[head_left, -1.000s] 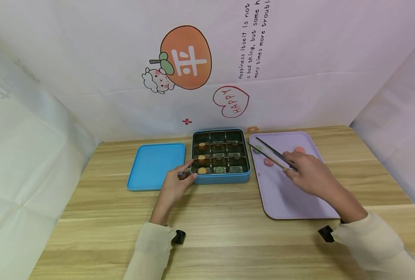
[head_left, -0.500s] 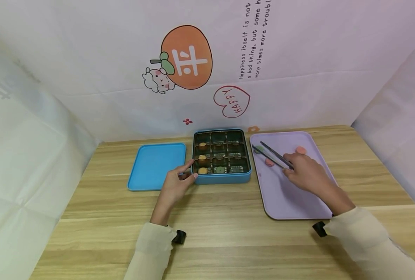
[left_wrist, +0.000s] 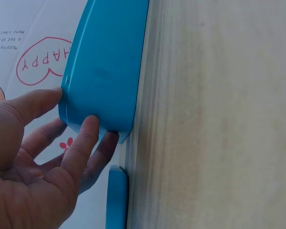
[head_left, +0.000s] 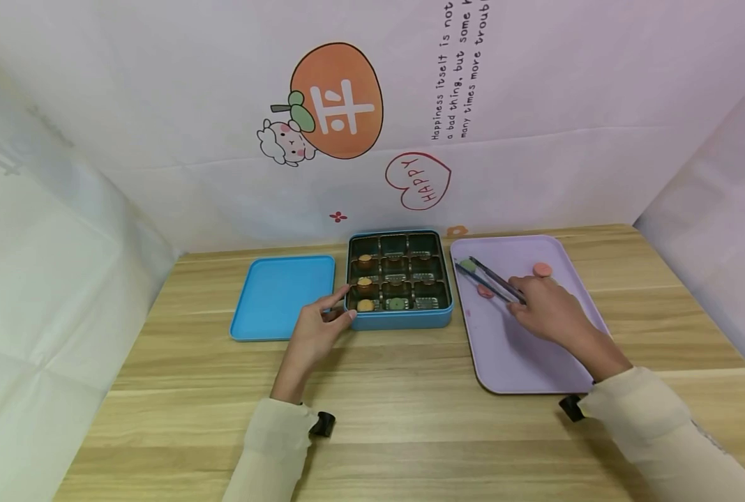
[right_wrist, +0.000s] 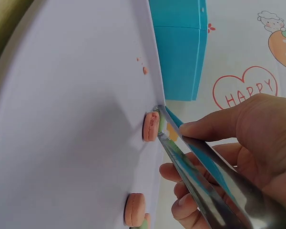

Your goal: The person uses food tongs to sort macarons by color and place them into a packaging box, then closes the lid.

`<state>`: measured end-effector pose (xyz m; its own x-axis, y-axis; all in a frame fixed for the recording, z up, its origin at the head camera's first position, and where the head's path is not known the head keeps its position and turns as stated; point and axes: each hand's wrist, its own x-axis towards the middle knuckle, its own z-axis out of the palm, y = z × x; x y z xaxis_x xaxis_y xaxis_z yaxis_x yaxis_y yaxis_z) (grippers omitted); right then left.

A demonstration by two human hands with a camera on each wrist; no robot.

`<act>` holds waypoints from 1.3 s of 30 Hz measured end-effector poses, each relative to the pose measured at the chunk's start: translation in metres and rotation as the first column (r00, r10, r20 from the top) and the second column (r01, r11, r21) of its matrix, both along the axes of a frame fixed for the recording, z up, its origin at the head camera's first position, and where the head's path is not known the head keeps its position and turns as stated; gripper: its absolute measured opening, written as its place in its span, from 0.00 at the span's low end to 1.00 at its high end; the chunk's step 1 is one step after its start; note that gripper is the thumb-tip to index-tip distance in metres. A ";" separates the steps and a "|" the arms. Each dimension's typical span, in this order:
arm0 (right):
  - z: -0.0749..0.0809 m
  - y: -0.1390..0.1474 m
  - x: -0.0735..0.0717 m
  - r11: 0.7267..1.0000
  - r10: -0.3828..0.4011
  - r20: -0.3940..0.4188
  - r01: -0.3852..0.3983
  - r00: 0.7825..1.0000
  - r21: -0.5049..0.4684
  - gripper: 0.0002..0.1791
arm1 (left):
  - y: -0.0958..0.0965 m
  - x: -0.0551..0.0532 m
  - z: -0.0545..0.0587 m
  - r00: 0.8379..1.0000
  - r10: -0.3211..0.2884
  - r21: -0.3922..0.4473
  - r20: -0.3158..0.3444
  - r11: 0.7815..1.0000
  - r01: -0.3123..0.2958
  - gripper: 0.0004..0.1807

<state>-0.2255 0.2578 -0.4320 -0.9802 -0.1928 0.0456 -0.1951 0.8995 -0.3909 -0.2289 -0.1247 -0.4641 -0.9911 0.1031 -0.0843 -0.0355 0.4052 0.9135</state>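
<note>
My left hand (head_left: pixel 317 331) rests its fingertips on the front left corner of a blue tin (head_left: pixel 404 320), whose clear insert has several compartments. In the left wrist view its fingers are spread against the tin's corner. Three yellowish macarons (head_left: pixel 365 282) stand in the left column, and a green macaron (head_left: pixel 397 304) in the front middle compartment. Over a lilac tray (head_left: pixel 517 362) my right hand (head_left: pixel 554 314) holds metal tongs (head_left: pixel 497 280). The tong tips stand around another green macaron (head_left: pixel 467 265); whether they squeeze it I cannot tell. A pink macaron (right_wrist: pixel 151 126) lies close to the tips.
Another pink macaron (head_left: pixel 542 269) lies farther right on the tray, with green partly showing behind it in the right wrist view. Pink crumbs (right_wrist: pixel 145 70) dot the tray. A blue lid (head_left: pixel 281 296) lies left of the tin. Behind the wooden table (head_left: pixel 404 425) hangs a printed cloth (head_left: pixel 222 139).
My right hand has moved slightly left and lower with the tongs, whose tips have come closer together around the green macaron. The left hand stays at the tin's corner.
</note>
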 end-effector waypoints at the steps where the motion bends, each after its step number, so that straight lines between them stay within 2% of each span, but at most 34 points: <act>1: 0.000 0.000 0.000 1.000 0.001 0.000 -0.001 1.000 0.000 0.02 | 0.000 0.000 0.000 1.000 -0.001 -0.002 -0.001 1.000 0.001 0.31; 6: -0.002 0.002 -0.001 1.000 0.001 -0.004 -0.001 1.000 0.001 0.04 | 0.000 0.000 -0.002 1.000 -0.007 0.001 -0.007 1.000 0.007 0.31; 11: -0.003 0.004 -0.001 1.000 -0.006 -0.005 0.006 1.000 0.004 0.01 | 0.001 0.000 -0.002 1.000 -0.006 0.004 -0.006 1.000 0.006 0.31; 21: 0.000 0.008 0.001 1.000 -0.015 0.014 0.015 1.000 0.006 0.16 | 0.000 0.000 -0.001 1.000 0.000 0.007 0.010 1.000 0.000 0.31; 24: 0.001 0.008 0.001 1.000 -0.013 0.001 0.013 1.000 0.011 0.13 | 0.000 0.000 -0.001 1.000 0.003 0.008 0.010 1.000 -0.003 0.31; 28: 0.002 0.008 0.002 1.000 -0.010 -0.016 0.010 1.000 0.007 0.02 | 0.000 0.000 -0.001 1.000 0.000 0.016 0.007 1.000 0.000 0.31; 39: 0.014 0.004 0.008 1.000 0.018 -0.084 -0.017 0.996 0.004 0.08 | 0.000 -0.001 -0.002 1.000 0.001 0.014 0.012 1.000 -0.001 0.31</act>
<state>-0.2176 0.2614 -0.4176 -0.9694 -0.2102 0.1269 -0.2429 0.8969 -0.3695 -0.2298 -0.1249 -0.4663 -0.9901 0.1036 -0.0946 -0.0467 0.3926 0.9185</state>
